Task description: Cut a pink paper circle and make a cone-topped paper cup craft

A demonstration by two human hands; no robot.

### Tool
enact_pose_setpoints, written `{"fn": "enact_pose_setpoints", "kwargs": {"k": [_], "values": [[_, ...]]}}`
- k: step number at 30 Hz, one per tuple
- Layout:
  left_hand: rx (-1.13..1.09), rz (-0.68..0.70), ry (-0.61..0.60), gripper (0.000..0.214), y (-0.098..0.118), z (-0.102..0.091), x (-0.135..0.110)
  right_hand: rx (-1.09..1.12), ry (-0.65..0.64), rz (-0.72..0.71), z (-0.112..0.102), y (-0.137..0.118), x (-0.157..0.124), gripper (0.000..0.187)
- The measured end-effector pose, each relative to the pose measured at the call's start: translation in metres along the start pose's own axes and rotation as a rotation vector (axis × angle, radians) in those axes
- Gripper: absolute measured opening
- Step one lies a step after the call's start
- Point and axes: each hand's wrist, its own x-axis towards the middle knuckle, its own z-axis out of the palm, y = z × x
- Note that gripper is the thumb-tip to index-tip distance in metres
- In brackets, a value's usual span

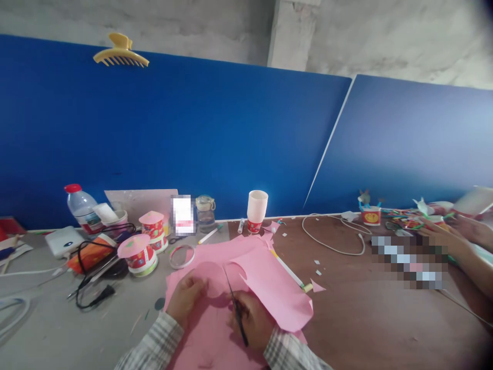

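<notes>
A big sheet of pink paper (pixel 269 280) lies on the table in front of me, part of it curling up. My left hand (pixel 187 298) is closed on the paper beside a rounded cut-out shape (pixel 210 277). My right hand (pixel 252 318) grips a pair of scissors (pixel 234 306); the blades point away from me into the paper between my hands. Plaid sleeves cover both my wrists.
Paper cups topped with pink discs (pixel 138 254), a roll of tape (pixel 182 256), a water bottle (pixel 82 207), a stack of white cups (pixel 256 210), pens and black cables (pixel 92 293) crowd the left. A white cable (pixel 331 241) lies right. Another person's hands (pixel 454 241) work at far right. Blue partitions (pixel 192 133) stand behind.
</notes>
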Motion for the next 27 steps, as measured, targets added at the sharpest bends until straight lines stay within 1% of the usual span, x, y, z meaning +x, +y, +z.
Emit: {"fn": "enact_pose_setpoints", "kwargs": {"k": [3,7,11,16,19,23,27], "values": [[-0.049,0.006,0.038,0.017,0.001,-0.001,0.001,0.057,-0.016,0.1,0.004,-0.005,-0.003,0.037],[-0.085,0.006,0.076,0.015,0.002,-0.001,0.002,0.028,-0.01,0.127,0.003,-0.008,-0.002,0.035],[-0.123,0.011,0.097,0.016,0.001,0.0,0.002,-0.045,-0.033,0.108,0.0,-0.005,0.0,0.034],[-0.215,-0.001,0.096,0.016,0.004,0.005,-0.001,-0.094,-0.08,0.074,-0.003,-0.001,0.001,0.033],[-0.273,-0.003,0.091,0.016,0.008,0.009,-0.003,-0.092,-0.103,0.04,-0.004,0.003,0.003,0.033],[-0.325,-0.012,0.065,0.019,0.01,0.013,-0.006,-0.052,-0.135,0.025,-0.007,0.01,0.005,0.037],[-0.351,-0.037,0.032,0.018,0.009,0.015,-0.007,-0.028,-0.134,0.013,-0.007,0.009,0.005,0.036]]}}
